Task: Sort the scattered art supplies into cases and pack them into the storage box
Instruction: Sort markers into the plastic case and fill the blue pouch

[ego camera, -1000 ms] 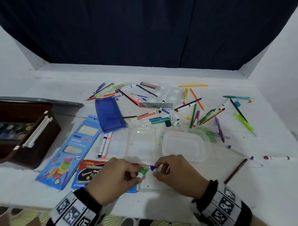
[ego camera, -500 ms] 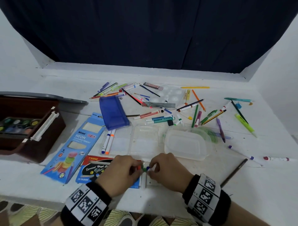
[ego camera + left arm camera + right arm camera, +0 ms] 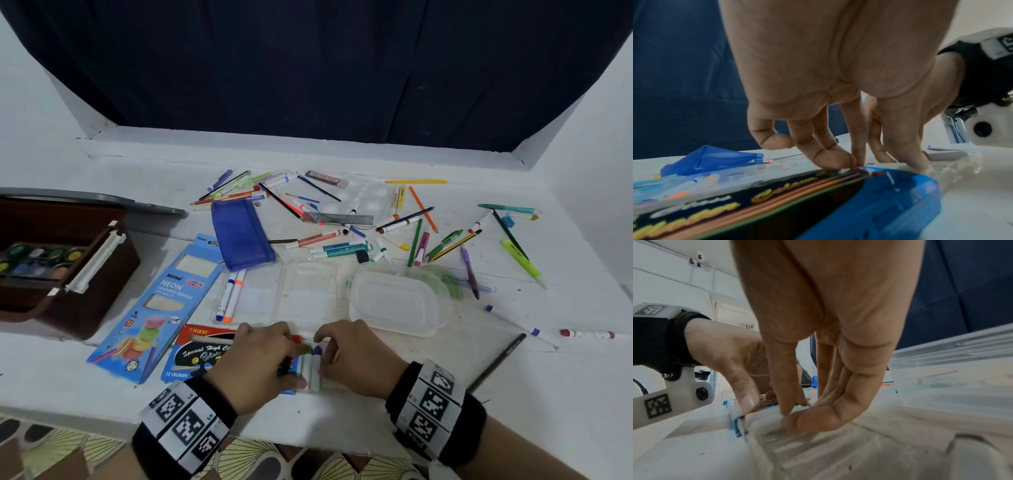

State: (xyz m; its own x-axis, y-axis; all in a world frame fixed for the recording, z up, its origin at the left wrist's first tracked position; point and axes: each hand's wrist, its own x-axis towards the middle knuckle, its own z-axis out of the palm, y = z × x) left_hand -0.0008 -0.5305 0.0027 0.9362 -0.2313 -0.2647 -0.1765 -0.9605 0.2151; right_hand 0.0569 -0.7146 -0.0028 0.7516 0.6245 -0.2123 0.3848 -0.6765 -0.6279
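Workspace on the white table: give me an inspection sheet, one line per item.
Surface: white table, scuffed, pens and pencils scattered across its far half.
Job's things: white markers bunched between both hands; two markers in the open clear case; brown storage box at left, holding paint pots.
Clutter: blue pencil pouch, Neon pencil box, Nikki pencil box, clear tub, paint palette.
Hands: left hand and right hand both pinch the markers.
Cables: nothing seen.
Surroundings: dark blue curtain, white walls.
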